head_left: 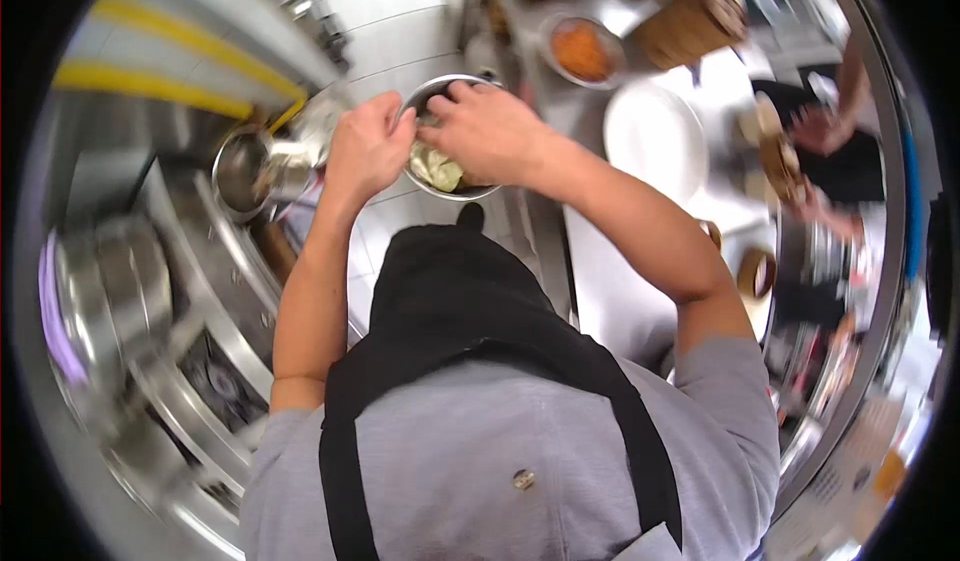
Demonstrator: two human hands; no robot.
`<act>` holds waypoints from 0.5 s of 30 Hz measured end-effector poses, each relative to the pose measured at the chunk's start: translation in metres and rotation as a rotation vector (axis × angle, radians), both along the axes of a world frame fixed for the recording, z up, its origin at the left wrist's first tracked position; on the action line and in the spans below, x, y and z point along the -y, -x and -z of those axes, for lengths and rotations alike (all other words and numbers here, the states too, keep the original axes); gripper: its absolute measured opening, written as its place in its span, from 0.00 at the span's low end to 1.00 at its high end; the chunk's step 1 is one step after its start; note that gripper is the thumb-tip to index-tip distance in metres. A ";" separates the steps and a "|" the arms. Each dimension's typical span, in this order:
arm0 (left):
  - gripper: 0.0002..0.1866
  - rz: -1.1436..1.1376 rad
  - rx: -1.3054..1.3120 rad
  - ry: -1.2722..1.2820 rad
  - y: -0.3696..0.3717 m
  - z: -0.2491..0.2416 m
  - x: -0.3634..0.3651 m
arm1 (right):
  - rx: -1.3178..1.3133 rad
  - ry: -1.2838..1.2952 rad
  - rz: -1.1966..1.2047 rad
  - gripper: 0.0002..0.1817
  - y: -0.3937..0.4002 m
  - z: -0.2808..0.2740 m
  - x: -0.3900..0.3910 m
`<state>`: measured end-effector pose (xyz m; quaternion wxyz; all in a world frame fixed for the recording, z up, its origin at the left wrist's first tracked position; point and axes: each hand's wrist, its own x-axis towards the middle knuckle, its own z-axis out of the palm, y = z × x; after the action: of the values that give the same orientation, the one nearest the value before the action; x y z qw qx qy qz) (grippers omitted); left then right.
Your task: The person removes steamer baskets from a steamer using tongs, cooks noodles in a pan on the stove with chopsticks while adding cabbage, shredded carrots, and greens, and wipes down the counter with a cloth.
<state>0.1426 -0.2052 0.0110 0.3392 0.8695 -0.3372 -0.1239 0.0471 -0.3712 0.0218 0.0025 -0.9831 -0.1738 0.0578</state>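
A round metal bowl (467, 195) is in front of me, with pale green leafy pieces (435, 168) inside. My right hand (482, 133) reaches over the bowl's rim, its fingers curled down among the contents; what they hold is hidden. At the bowl's left edge is my left hand (373, 146), its thumb and fingers drawn together. Whatever may be between those fingers is too small to make out. The bowl's far interior lies in shadow, partly covered by my right hand.
A metal counter on the right carries a bowl of orange shreds (582, 51), a white round plate (655, 141) and a brown container (685, 33). Another person's hands (822, 129) are beyond it. Left are a metal pot (243, 173) and a stove (215, 381).
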 end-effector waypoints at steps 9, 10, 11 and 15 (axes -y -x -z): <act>0.15 -0.721 0.194 -0.013 0.069 -0.044 -0.251 | -0.164 -0.288 -0.671 0.25 -0.081 -0.063 -0.209; 0.16 -0.812 0.188 -0.064 0.089 -0.054 -0.275 | -0.169 -0.293 -0.752 0.25 -0.071 -0.060 -0.239; 0.16 -0.889 0.195 -0.073 0.108 -0.065 -0.304 | 0.000 -0.258 -0.865 0.27 -0.060 -0.053 -0.276; 0.14 -1.211 0.084 -0.199 0.205 -0.087 -0.418 | 0.122 -0.271 -1.164 0.26 0.000 -0.056 -0.431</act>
<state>-0.0623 0.2130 0.0978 0.2530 0.9382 0.2166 0.0944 0.0473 0.0600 0.0781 0.0857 -0.7189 -0.6892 -0.0295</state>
